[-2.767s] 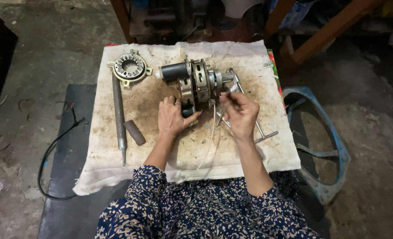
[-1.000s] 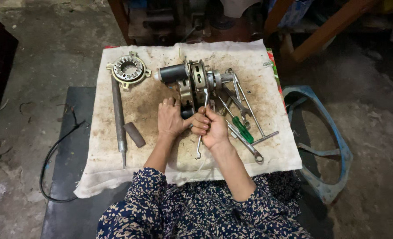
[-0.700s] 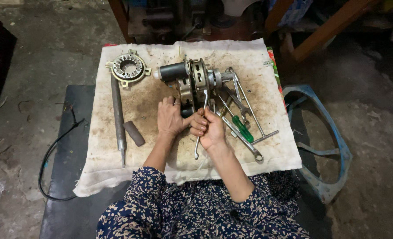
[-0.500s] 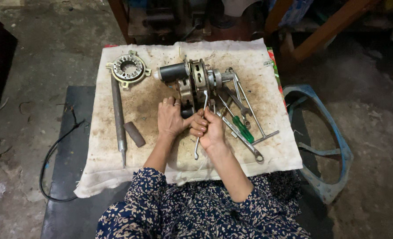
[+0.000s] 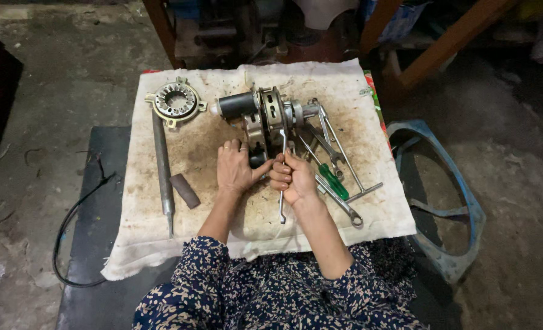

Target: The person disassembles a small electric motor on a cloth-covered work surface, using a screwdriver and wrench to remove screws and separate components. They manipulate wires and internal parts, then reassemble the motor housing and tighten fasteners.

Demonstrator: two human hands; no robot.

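A metal motor assembly (image 5: 265, 113) lies on a stained white cloth (image 5: 210, 201). My left hand (image 5: 235, 168) rests against the motor's near side, thumb touching its dark lower part. My right hand (image 5: 293, 177) is closed around a slim metal spanner (image 5: 282, 205), held upright with its top end at the motor housing and its lower end hanging below my fist. Both hands sit side by side, almost touching.
A round stator ring (image 5: 175, 102), a long metal shaft (image 5: 162, 168) and a short dark cylinder (image 5: 185, 190) lie left. A green-handled screwdriver (image 5: 332, 181), spanners and a T-handle wrench (image 5: 348, 165) lie right. A blue fan guard (image 5: 439, 201) is on the floor, a black cable (image 5: 70, 226) at left.
My right hand left the tools at right, took the spanner and moved beside my left hand, setting the spanner's top end against the motor. In the last half second nothing moved.
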